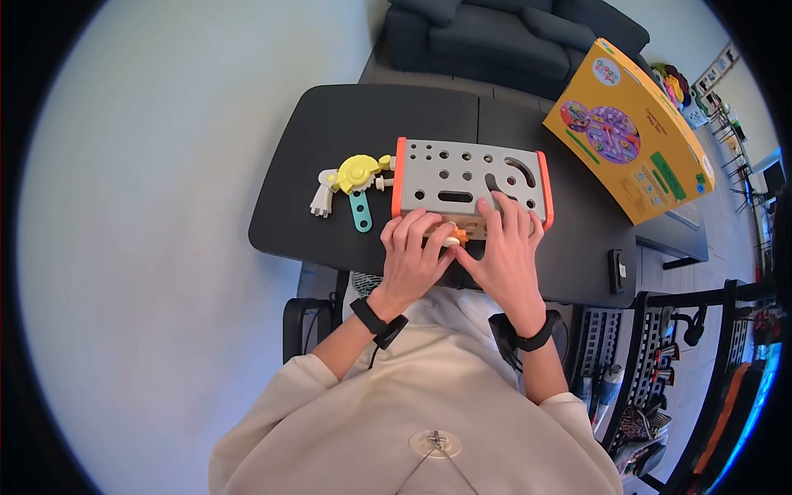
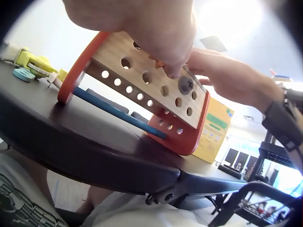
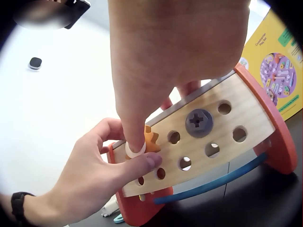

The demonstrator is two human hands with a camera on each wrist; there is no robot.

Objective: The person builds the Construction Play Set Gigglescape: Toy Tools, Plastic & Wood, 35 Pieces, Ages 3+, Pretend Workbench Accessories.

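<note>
A toy workbench with a grey top, red end panels and a wooden front board stands before me. At the left part of that board, my left hand pinches an orange gear between thumb and forefinger. A white round piece sits at the gear's middle, and the thumb of my right hand presses on it. The other right fingers lie over the grey top. To the right of the gear, a grey bolt head with a cross slot sits in the board.
Left of the workbench lie a yellow toy saw piece, a white claw-shaped part and a teal strip with holes. A yellow box stands at the right. A small black object lies near the table's right edge.
</note>
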